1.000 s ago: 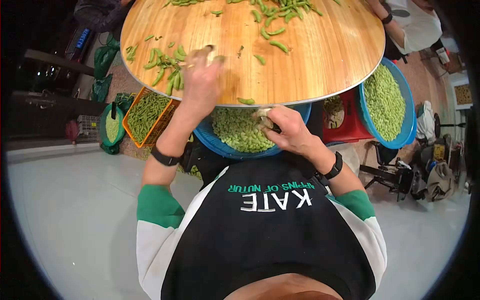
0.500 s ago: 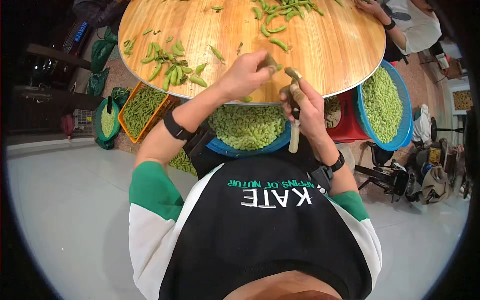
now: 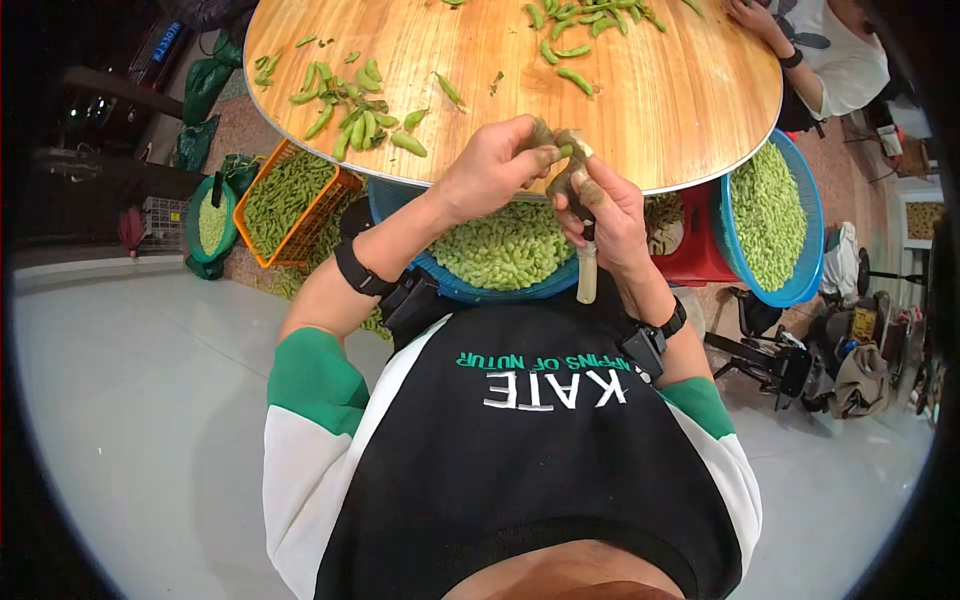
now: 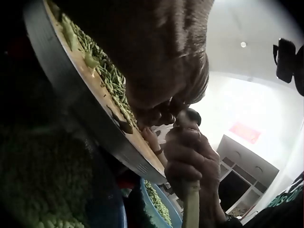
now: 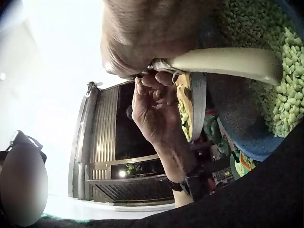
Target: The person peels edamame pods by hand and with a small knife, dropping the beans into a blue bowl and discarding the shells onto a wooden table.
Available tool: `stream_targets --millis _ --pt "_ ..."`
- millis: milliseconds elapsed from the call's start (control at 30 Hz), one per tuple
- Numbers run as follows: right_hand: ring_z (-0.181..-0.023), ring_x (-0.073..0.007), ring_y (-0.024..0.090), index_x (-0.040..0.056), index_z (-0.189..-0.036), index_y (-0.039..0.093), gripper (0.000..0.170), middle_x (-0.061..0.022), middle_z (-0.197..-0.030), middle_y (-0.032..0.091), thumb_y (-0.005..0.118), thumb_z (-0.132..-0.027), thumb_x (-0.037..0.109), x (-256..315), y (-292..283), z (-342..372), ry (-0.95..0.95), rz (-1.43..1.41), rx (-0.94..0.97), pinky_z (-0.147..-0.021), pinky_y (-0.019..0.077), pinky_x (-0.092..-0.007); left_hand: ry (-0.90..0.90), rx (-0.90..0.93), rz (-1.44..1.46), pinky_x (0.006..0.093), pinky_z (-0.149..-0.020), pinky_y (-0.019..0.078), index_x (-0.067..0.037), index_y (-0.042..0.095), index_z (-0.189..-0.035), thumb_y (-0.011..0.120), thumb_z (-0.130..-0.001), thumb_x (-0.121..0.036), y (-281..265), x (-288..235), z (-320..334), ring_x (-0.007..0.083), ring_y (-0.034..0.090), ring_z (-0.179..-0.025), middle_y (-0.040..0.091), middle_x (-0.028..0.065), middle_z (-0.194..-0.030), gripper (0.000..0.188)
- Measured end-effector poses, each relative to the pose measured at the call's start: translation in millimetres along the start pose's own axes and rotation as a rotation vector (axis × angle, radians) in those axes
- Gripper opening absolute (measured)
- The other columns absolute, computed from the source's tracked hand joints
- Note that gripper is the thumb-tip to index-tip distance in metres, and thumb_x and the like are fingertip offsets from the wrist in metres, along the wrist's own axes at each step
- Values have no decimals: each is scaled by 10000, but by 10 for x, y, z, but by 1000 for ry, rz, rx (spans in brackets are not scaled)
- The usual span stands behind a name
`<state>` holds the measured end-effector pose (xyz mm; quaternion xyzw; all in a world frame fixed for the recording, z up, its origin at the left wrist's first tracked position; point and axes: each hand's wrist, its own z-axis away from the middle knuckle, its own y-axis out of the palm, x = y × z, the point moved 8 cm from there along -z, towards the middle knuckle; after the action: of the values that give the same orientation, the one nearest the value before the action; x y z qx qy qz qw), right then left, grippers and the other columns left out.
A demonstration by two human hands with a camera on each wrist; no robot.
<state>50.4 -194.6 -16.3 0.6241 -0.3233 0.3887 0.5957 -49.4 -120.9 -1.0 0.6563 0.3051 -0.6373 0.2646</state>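
In the head view both hands meet over the near edge of the round wooden table (image 3: 680,95). My left hand (image 3: 492,168) pinches a green soybean pod (image 3: 566,151) between thumb and fingers. My right hand (image 3: 618,218) grips a pale-handled knife (image 3: 587,278), its handle pointing down toward my body and its blade largely hidden by the fingers. The fingertips of both hands come together at the pod. Below them a blue tub (image 3: 462,291) holds shelled green beans (image 3: 505,245). The right wrist view shows the knife handle (image 5: 223,61) beside the beans.
Loose pods (image 3: 365,120) lie on the table's left, with more pods (image 3: 600,15) at the far side. An orange crate (image 3: 243,225) of pods stands lower left. To the right are a red stool (image 3: 700,250) and another blue tub (image 3: 815,245). Another person's arm (image 3: 775,38) rests at the far right.
My left hand has come from the pods at left across to my right hand, bringing a pod. My right hand has risen from over the tub to the table edge, with the knife.
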Motion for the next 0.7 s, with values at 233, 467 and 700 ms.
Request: stream_targets --millis 233,467,700 --pt "-554 -66 464 -1 -1256 506 307 -48 -810 583 474 -961 76 37 -64 10 -68 238 -16 -458 366 -184 -225 162 475 195 -499 355 -21 557 -921 559 -909 -121 68 118 8 46 461 -588 545 -13 -742 100" --pt "-635 -51 508 32 -1231 532 326 -13 -808 589 561 -906 41 124 -107 37 -353 790 -128 -557 428 -199 -79 34 -122 276 -512 420 5 584 -876 534 -875 -132 8 45 -103 135 529 -578 583 63 -712 146" --pt "-535 -35 450 -2 -1252 501 313 -37 -807 593 500 -943 53 236 -310 92 -191 555 -194 -459 341 -171 473 -388 -1320 399 -705 484 -11 620 -865 579 -778 -55 -699 -633 154 325 600 -820 606 164 -814 105"
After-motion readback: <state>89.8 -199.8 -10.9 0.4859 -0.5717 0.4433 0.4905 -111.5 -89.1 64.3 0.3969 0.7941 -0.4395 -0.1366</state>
